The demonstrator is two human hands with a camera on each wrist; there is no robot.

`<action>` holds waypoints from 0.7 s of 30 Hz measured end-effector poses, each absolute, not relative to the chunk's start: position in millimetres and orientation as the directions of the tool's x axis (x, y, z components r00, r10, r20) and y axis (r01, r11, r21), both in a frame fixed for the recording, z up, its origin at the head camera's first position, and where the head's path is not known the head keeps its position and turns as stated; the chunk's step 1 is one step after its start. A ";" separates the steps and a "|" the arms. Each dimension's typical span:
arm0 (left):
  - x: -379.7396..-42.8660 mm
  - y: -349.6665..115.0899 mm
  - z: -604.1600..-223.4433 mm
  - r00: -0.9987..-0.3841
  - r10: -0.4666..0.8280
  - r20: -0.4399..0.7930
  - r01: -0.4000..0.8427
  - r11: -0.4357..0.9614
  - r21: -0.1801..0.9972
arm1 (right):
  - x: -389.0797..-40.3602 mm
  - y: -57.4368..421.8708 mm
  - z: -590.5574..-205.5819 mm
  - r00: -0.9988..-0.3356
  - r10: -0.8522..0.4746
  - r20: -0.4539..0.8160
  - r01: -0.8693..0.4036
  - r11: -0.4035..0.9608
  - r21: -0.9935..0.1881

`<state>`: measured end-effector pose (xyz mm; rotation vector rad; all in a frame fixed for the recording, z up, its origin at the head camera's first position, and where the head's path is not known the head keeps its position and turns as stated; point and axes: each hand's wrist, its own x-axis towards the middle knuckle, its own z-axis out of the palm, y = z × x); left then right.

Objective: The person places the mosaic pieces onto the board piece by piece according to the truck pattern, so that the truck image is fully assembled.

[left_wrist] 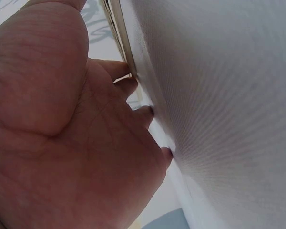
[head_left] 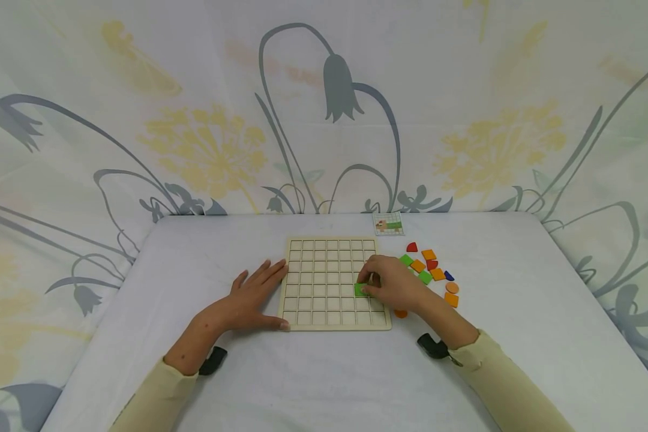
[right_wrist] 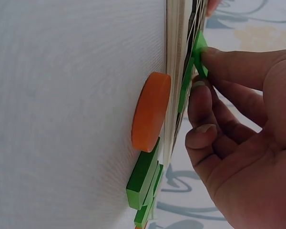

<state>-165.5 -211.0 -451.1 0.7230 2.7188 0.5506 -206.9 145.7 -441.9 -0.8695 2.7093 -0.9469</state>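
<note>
A square wooden board (head_left: 324, 291) with a grid of shallow cells lies flat on the white cloth. With straight, spread fingers, my left hand (head_left: 252, 303) rests at the board's left edge, its thumb at the front left corner. Over the right part of the grid, my right hand (head_left: 395, 282) pinches a green square tile (head_left: 359, 290) between thumb and fingers. The right wrist view has this tile (right_wrist: 200, 53) tilted against the grid, with another green tile (right_wrist: 185, 88) lying on the board beside it. My fingers partly cover both tiles.
Right of the board lie loose pieces: green squares (head_left: 425, 277), orange squares (head_left: 451, 299), red pieces (head_left: 412, 247), a blue piece (head_left: 449, 276) and orange discs (head_left: 452, 287). A small picture card (head_left: 389, 224) lies behind them, near the patterned backdrop (head_left: 324, 150).
</note>
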 end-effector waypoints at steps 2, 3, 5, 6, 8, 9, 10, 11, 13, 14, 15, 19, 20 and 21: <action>-165.3 -211.0 -450.7 -0.838 0.521 -0.161 0.417 0.803 0.426 | -207.0 145.9 -442.1 -0.819 -0.571 0.058 -0.487 0.637 -0.598; -165.2 -210.9 -450.6 -0.838 0.521 -0.161 0.418 0.803 0.424 | -206.9 146.0 -442.0 -0.820 -0.570 0.055 -0.485 0.640 -0.596; -165.0 -210.7 -450.4 -0.838 0.521 -0.161 0.418 0.804 0.423 | -206.5 146.2 -441.8 -0.822 -0.567 0.048 -0.479 0.645 -0.595; -164.9 -210.5 -450.3 -0.839 0.520 -0.160 0.417 0.804 0.424 | -206.4 146.3 -441.8 -0.823 -0.567 0.045 -0.477 0.645 -0.597; -164.8 -210.2 -450.1 -0.839 0.519 -0.160 0.417 0.804 0.423 | -206.2 146.6 -442.0 -0.823 -0.566 0.040 -0.472 0.645 -0.601; -164.7 -210.1 -449.9 -0.840 0.519 -0.160 0.417 0.804 0.424 | -206.3 146.7 -442.0 -0.823 -0.567 0.040 -0.473 0.644 -0.601; -164.6 -210.0 -449.7 -0.840 0.519 -0.160 0.416 0.804 0.425 | -206.4 146.7 -442.0 -0.822 -0.568 0.041 -0.474 0.643 -0.601; -164.4 -210.0 -449.5 -0.840 0.519 -0.161 0.415 0.804 0.425 | -206.8 146.8 -442.2 -0.819 -0.572 0.043 -0.478 0.639 -0.603; -164.3 -210.1 -449.3 -0.840 0.519 -0.161 0.415 0.804 0.425 | -207.3 147.3 -441.6 -0.819 -0.573 0.043 -0.477 0.636 -0.607; -164.2 -210.2 -449.2 -0.840 0.518 -0.161 0.415 0.804 0.426 | -207.9 147.8 -441.4 -0.819 -0.572 0.045 -0.476 0.634 -0.609; -164.2 -210.3 -449.2 -0.840 0.518 -0.163 0.414 0.804 0.427 | -208.6 148.5 -441.2 -0.821 -0.569 0.045 -0.473 0.635 -0.610; -164.3 -210.3 -449.5 -0.840 0.517 -0.161 0.412 0.803 0.430 | -213.7 155.5 -440.7 -0.837 -0.545 0.057 -0.462 0.648 -0.605; -164.3 -210.2 -449.7 -0.841 0.518 -0.160 0.413 0.803 0.430 | -215.1 158.3 -440.5 -0.841 -0.537 0.065 -0.461 0.649 -0.605; -164.3 -210.1 -449.8 -0.841 0.518 -0.159 0.414 0.803 0.429 | -216.7 161.5 -440.5 -0.844 -0.531 0.075 -0.462 0.649 -0.604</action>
